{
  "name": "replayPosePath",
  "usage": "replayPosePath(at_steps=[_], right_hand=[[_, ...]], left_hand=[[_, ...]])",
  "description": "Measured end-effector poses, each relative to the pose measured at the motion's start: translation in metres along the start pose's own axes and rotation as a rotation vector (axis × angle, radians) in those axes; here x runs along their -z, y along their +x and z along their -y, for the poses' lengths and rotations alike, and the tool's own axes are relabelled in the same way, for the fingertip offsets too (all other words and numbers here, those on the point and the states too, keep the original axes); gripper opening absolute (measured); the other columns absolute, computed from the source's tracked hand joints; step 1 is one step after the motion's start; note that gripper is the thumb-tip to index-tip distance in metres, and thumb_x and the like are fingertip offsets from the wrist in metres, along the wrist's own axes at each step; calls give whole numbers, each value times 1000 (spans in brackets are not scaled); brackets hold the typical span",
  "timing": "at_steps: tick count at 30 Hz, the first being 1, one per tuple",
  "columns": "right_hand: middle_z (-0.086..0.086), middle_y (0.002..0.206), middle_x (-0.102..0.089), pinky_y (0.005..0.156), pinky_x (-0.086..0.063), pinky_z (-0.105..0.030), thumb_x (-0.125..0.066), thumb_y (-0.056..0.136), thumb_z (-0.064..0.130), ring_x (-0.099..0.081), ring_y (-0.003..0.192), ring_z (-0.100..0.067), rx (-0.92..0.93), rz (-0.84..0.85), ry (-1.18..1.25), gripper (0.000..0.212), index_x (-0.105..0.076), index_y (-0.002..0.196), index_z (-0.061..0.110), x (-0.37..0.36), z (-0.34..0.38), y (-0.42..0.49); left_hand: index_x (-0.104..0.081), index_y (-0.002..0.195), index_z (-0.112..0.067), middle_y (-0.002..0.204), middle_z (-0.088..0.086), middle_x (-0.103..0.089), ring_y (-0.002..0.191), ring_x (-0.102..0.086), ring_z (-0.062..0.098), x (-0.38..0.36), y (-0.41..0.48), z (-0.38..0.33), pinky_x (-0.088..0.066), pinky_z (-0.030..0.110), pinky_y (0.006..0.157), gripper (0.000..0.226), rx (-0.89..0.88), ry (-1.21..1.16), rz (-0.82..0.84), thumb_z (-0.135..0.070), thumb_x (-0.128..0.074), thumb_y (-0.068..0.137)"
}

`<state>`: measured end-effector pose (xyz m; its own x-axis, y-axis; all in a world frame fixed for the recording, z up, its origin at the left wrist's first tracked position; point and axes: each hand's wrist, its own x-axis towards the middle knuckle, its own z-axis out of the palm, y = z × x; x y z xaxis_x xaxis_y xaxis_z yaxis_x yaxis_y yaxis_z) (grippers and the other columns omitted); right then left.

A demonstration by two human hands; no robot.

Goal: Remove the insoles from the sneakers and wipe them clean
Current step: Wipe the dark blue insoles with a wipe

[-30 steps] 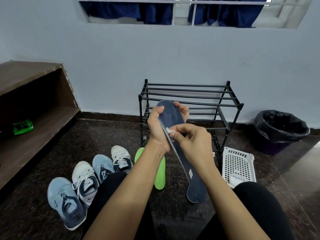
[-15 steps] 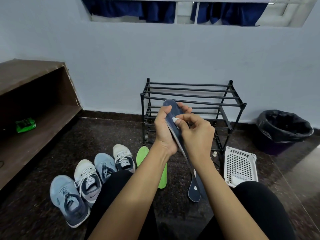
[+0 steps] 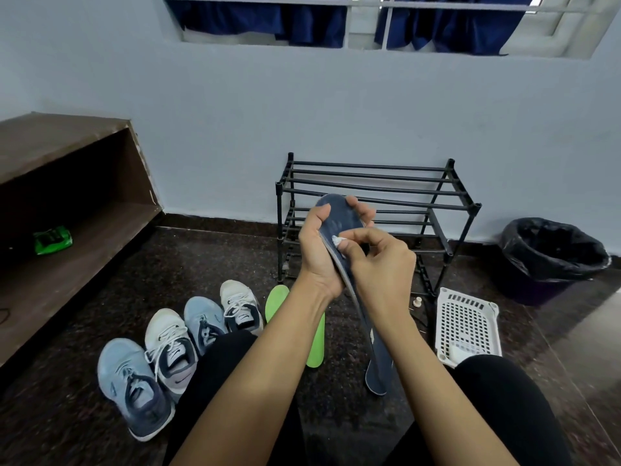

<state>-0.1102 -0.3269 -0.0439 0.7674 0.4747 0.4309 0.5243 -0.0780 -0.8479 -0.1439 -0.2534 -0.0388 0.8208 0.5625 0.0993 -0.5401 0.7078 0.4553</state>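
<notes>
From the head view, the left hand (image 3: 319, 253) grips the toe end of the dark blue insole (image 3: 340, 217), thumb across its face and fingers curled round behind; held this way the insole stands nearly upright with its top side turned to the person, so the surface to be cleaned is in plain sight and backed against pressure. The right hand (image 3: 383, 269) has its fingers curled and pinches a small white wipe (image 3: 337, 241) at the fingertips, pressing it onto the forefoot of the insole just below the left thumb; this looks like the wiping step, at the toe part. The heel end hangs low between the person's knees, near the floor (image 3: 235, 250); whether it touches I cannot tell.

A green insole (image 3: 316, 344) lies flat on the floor just beside the left forearm, apart from the shoes, probably set aside as a separate lot; the four sneakers (image 3: 171, 348) stand in a close row at the left, toes away from the person, within easy reach.

A shoe rack (image 3: 369, 183) stands against the wall behind the hands; a white basket (image 3: 467, 317) lies by the right knee, and a bin (image 3: 551, 253) sits beyond it, handy for a used wipe; a green packet (image 3: 52, 239) lies on the shelf (image 3: 84, 237) at the left.
</notes>
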Motion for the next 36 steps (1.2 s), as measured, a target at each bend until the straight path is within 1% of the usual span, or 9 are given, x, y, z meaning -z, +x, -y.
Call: replayPosePath(at_steps=[3, 6, 11, 15, 18, 20, 24, 29, 36], right_hand=[[14, 77, -69, 68, -48, -28, -74, 76, 21, -61, 67, -6, 41, -82, -40, 5, -73, 78, 26, -6, -3, 5], [12, 74, -70, 68, -53, -33, -75, 76, 20, -65, 67, -10, 31, -116, 11, 6, -74, 77, 26, -7, -1, 9], [17, 70, -70, 60, -47, -19, -75, 77, 16, -57, 56, -6, -8, 150, 92, 14, -74, 77, 30, 3, 2, 0], [10, 71, -72, 66, -49, -28, -78, 76, 22, -61, 61, -12, -83, 310, 187, 16, -74, 70, 36, 14, 3, -7], [18, 53, -63, 49, -34, -15, -77, 76, 23, -42, 44, -6, -61, 229, 118, 11, -73, 71, 32, 13, 4, -10], [22, 54, -61, 49, -32, -12, -76, 77, 23, -44, 45, -3, -30, 129, 39, 6, -74, 75, 29, 9, 3, -9], [11, 77, -70, 65, -46, -29, -74, 77, 29, -60, 68, -9, 5, -4, -101, 3, -74, 80, 27, -1, -5, -2], [7, 84, -72, 67, -48, -31, -74, 78, 26, -65, 73, -18, 81, -134, -151, 4, -74, 82, 27, -4, -5, 7], [16, 73, -71, 66, -48, -17, -75, 79, 17, -64, 69, -4, -2, 220, 14, 11, -75, 80, 28, 7, -4, -1]], left_hand=[[-59, 94, -11, 89, 4, -61, 95, -59, 17, -1, -3, 2, -50, 27, 86, 30, -10, 45, -19, -34, -41, 85], [-57, 91, -11, 85, 2, -60, 90, -57, 16, -1, -4, 3, -53, 26, 78, 31, 11, 45, -24, -32, -34, 91], [-56, 92, -5, 81, 6, -63, 86, -61, 19, 5, 3, -8, -52, 32, 89, 30, -15, -48, -11, -31, -48, 80], [-56, 90, -4, 82, 9, -60, 85, -60, 23, 5, 8, -14, -47, 35, 96, 30, -2, -76, -2, -31, -48, 78], [-56, 91, -5, 83, 9, -59, 85, -61, 23, 5, 10, -14, -47, 36, 96, 30, -5, -86, -3, -31, -48, 79], [-56, 93, -4, 86, 8, -59, 86, -61, 22, 5, 7, -8, -48, 35, 96, 30, 11, -107, -5, -30, -49, 79], [-56, 92, -8, 88, 7, -58, 93, -62, 21, 8, 3, 2, -48, 30, 92, 29, 11, -30, -17, -32, -47, 79], [-53, 89, -10, 87, 5, -57, 97, -60, 21, 5, 2, 5, -56, 29, 81, 25, 2, 9, -27, -31, -45, 78], [-56, 92, -6, 87, 8, -57, 87, -60, 21, 11, 10, -9, -54, 32, 84, 26, -22, -98, -27, -28, -51, 78]])
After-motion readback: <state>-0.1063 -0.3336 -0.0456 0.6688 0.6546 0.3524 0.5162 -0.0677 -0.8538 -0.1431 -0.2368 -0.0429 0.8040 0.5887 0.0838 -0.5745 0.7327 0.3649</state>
